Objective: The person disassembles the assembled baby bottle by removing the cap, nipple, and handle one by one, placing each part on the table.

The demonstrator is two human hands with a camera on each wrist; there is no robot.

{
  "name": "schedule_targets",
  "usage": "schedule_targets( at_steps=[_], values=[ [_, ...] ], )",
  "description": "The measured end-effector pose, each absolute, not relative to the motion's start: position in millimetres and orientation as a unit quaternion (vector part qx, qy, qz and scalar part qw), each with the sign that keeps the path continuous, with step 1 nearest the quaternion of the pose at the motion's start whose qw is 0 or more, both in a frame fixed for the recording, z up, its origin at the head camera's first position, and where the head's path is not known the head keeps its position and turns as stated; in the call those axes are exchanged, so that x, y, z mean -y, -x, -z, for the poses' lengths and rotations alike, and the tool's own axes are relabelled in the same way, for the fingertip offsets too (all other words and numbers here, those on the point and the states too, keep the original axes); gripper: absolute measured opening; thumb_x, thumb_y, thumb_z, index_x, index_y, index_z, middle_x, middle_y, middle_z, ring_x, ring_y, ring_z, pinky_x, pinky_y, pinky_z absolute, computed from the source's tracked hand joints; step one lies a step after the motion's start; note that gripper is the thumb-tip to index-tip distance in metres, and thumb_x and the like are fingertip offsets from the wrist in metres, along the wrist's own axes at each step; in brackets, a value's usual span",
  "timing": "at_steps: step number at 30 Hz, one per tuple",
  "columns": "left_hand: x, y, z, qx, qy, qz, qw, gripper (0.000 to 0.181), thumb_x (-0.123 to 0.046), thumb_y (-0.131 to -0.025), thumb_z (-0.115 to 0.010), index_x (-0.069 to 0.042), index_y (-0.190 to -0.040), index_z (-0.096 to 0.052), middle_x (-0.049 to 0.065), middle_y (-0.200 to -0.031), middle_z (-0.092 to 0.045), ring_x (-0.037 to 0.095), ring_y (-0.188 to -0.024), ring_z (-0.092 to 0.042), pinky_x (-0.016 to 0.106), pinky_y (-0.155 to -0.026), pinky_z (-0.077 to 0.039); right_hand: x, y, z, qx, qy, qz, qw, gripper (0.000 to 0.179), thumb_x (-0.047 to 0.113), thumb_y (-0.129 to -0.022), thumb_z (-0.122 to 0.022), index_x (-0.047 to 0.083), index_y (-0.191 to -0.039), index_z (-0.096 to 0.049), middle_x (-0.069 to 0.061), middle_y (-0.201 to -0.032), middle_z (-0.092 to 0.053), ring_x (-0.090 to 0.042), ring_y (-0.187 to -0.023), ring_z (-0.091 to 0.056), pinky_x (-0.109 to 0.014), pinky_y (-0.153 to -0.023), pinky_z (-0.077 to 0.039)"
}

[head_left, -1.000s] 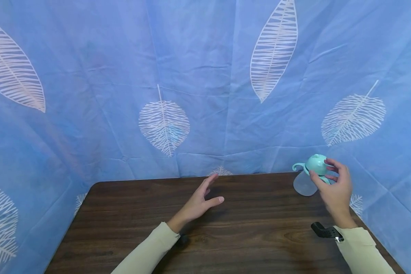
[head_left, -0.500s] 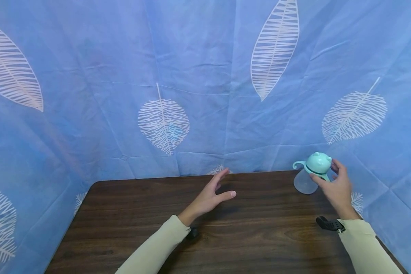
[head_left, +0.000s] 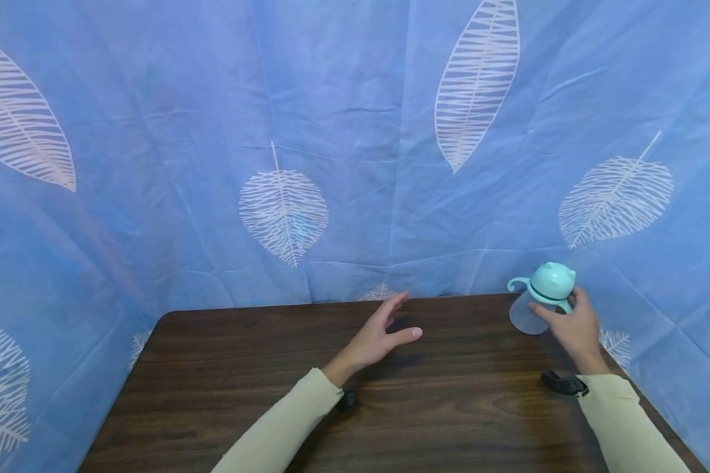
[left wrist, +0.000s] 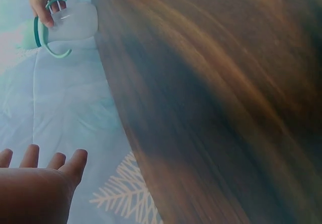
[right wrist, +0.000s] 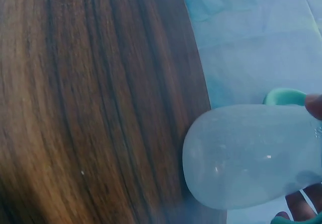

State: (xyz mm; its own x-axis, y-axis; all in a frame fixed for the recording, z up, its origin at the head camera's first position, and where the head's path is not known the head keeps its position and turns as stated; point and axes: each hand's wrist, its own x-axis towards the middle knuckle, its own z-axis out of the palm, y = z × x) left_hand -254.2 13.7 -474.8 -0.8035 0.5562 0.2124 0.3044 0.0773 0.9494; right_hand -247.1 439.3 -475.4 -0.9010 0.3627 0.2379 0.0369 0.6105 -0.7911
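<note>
A baby bottle (head_left: 526, 319) with a frosted clear body stands upright at the table's back right. It has two curved mint handles and a domed mint cap (head_left: 553, 281) with small ears. My right hand (head_left: 578, 334) grips it from the right, just below the cap. In the right wrist view the thumb lies on one side of the bottle (right wrist: 246, 156) and fingers show on the other, by a handle. My left hand (head_left: 375, 343) hovers over the middle of the table, fingers extended and thumb apart, holding nothing. The left wrist view shows its spread fingertips (left wrist: 75, 163).
The dark wood table (head_left: 242, 374) ends at its back edge close behind the bottle. A blue cloth (head_left: 355, 217) with white leaf prints hangs behind and around it. A black strap (head_left: 562, 383) shows at my right wrist.
My right hand has lowered from around the cap to the bottle's upper body and closed on it. The left hand has drifted right and slightly away. The bottle stays in place.
</note>
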Motion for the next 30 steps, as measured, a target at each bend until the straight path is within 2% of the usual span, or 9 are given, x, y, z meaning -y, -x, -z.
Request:
schedule_targets(
  at_steps=[14, 24, 30],
  values=[
    [-30.1, 258.1, 485.6, -0.733, -0.277, -0.614, 0.095, 0.074, -0.038, -0.108, -0.071, -0.019, -0.172, -0.039, 0.005, -0.17, -0.045, 0.026, -0.156, -0.043, 0.054, -0.126, -0.036, -435.1, 250.0, 481.7, 0.879, 0.139, -0.405, 0.209, 0.093, 0.028, -0.101, -0.081, -0.012, -0.166, -0.028, -0.04, -0.169, -0.031, -0.06, -0.155, -0.031, -0.076, -0.116, -0.035],
    [-37.2, 259.2, 488.5, -0.726, -0.273, -0.623, 0.096, 0.073, -0.034, -0.108, -0.072, -0.016, -0.171, -0.04, 0.008, -0.169, -0.046, 0.037, -0.158, -0.039, 0.057, -0.127, -0.033, -422.0, 244.5, 481.5, 0.881, 0.112, -0.408, 0.213, 0.094, 0.028, -0.1, -0.083, -0.01, -0.167, -0.029, -0.041, -0.167, -0.035, -0.062, -0.153, -0.034, -0.078, -0.114, -0.036],
    [-41.8, 258.7, 489.8, -0.731, -0.271, -0.619, 0.097, 0.073, -0.035, -0.108, -0.072, -0.016, -0.171, -0.04, 0.011, -0.169, -0.047, 0.037, -0.158, -0.039, 0.056, -0.127, -0.034, -410.0, 237.8, 481.3, 0.885, 0.089, -0.398, 0.223, 0.091, 0.027, -0.099, -0.085, -0.011, -0.164, -0.035, -0.042, -0.162, -0.041, -0.064, -0.147, -0.041, -0.08, -0.109, -0.038]
  ],
)
